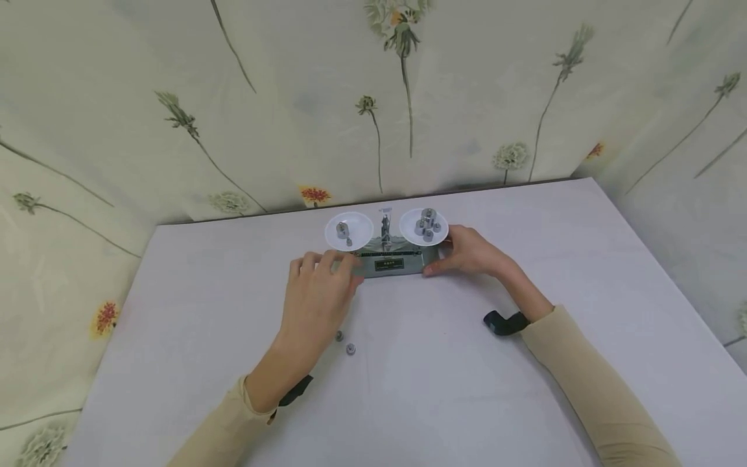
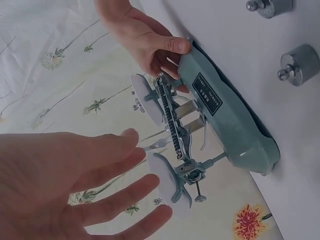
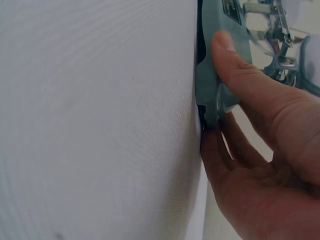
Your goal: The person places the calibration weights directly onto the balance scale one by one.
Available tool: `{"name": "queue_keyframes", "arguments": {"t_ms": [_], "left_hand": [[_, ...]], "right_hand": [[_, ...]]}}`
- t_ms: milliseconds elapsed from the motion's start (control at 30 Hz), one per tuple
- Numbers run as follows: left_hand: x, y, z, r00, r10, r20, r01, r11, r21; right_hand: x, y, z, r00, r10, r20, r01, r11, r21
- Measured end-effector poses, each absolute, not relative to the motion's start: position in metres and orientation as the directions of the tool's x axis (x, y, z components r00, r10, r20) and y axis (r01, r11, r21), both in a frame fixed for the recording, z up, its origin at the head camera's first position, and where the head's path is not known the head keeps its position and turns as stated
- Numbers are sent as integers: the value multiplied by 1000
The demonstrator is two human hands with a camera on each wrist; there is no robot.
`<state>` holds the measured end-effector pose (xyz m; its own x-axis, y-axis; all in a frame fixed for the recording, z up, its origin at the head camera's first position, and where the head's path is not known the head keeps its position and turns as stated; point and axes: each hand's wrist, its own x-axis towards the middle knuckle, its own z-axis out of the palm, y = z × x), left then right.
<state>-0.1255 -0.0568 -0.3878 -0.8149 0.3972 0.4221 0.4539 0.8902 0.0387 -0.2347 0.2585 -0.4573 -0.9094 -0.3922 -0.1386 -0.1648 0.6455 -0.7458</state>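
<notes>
A green balance scale [image 1: 413, 264] with two white pans stands near the far edge of the table. Its left pan [image 1: 362, 227] carries a metal weight [image 1: 342, 229] and a smaller metal piece; several metal weights [image 1: 428, 220] sit in the right pan [image 1: 410, 224]. My right hand [image 1: 473, 251] grips the right end of the base, its thumb [image 3: 232, 57] on the front face and the fingers round the end and underside. My left hand [image 1: 318, 295] hovers by the left end, fingers loosely bent, holding nothing. In the left wrist view its fingertips overlap the near pan [image 2: 167, 182].
Two loose metal weights [image 1: 351, 349] stand on the white table [image 1: 420, 383], just right of my left wrist. A wall covering with a flower print [image 1: 327, 97] rises behind the table. Black wrist pieces [image 1: 498, 322] stick out below both sleeves.
</notes>
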Motion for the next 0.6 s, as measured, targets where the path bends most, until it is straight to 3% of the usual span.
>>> {"name": "queue_keyframes", "arguments": {"t_ms": [600], "left_hand": [[-115,-66,-403,-857,424,292,446,895,10]], "right_hand": [[-234,258,-455,-909,-391,-141,-164,647,-744]]}}
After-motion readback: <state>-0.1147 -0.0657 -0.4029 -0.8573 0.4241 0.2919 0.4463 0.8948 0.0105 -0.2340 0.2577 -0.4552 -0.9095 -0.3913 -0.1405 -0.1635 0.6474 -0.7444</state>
